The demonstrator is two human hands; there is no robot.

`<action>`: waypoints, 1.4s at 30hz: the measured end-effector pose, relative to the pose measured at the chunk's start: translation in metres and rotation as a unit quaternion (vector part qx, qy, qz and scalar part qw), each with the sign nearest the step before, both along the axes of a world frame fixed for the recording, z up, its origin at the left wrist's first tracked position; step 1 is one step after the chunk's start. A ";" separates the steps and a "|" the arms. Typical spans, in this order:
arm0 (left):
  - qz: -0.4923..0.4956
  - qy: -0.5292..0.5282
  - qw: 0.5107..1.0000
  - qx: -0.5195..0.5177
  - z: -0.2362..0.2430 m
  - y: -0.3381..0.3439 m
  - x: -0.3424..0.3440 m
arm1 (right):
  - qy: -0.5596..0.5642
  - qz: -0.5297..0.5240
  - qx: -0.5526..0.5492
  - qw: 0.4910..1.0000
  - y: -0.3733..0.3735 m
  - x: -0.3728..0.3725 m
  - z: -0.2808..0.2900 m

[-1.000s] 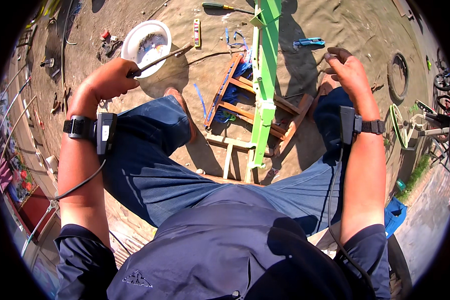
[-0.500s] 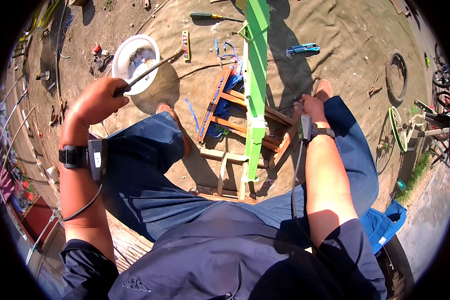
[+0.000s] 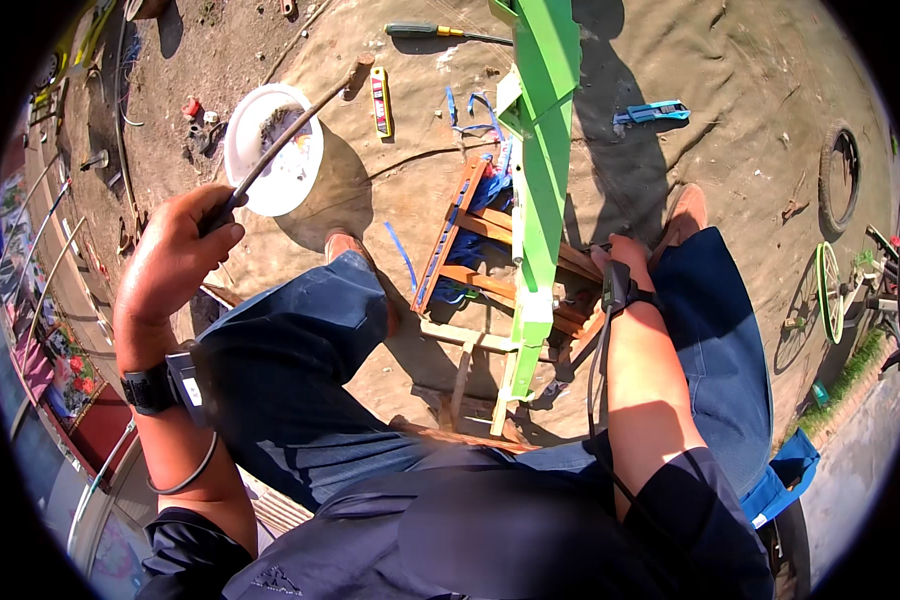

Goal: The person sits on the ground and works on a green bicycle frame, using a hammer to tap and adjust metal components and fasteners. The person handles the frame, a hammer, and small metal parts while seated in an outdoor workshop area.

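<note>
My left hand (image 3: 175, 255) is closed around the dark grip of a hammer (image 3: 288, 137), raised to the left. The hammer's long shaft slants up and away, its small brown head over the ground beyond a white bucket (image 3: 233, 150). A tall green beam (image 3: 545, 130) stands in front of me over a brown wooden frame (image 3: 490, 232) with blue strips under it. Beside the beam's right side, low between my knees, my right hand (image 3: 620, 258) has its fingers closed on something thin that I cannot make out.
On the brown ground sheet (image 3: 740, 200) lie a screwdriver (image 3: 425, 31), a yellow and red box cutter-shaped item (image 3: 381, 103) and a blue utility knife (image 3: 655, 112). At right are a tyre (image 3: 840, 180) and a light green wheel (image 3: 828, 285). Cables hang from both wrists.
My left hand with the hammer has tilted, its head swinging up and away. The view has shifted, so the beam sits further right. My right hand stays low beside the beam.
</note>
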State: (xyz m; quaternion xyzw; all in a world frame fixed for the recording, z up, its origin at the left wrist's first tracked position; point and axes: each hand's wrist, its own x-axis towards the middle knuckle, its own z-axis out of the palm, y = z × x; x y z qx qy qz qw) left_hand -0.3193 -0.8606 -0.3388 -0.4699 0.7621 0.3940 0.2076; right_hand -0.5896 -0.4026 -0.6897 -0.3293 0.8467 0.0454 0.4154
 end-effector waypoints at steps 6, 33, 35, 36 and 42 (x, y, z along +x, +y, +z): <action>0.003 -0.029 0.999 0.035 0.000 -0.005 -0.018 | 0.030 0.020 0.005 0.999 0.011 -0.011 -0.030; -0.060 0.047 0.997 0.025 -0.009 -0.012 -0.025 | -0.076 -0.364 -0.265 0.890 0.100 -0.058 -0.147; -0.019 0.062 0.998 0.020 0.004 0.005 -0.015 | -0.056 -0.328 -0.291 0.897 0.046 -0.059 -0.105; -0.036 0.101 0.994 0.001 0.008 0.008 -0.004 | -0.059 -0.323 -0.311 0.892 0.017 -0.061 -0.070; -0.049 0.170 0.984 -0.017 0.030 0.024 0.019 | -0.140 -0.408 -0.336 0.837 -0.125 -0.030 0.212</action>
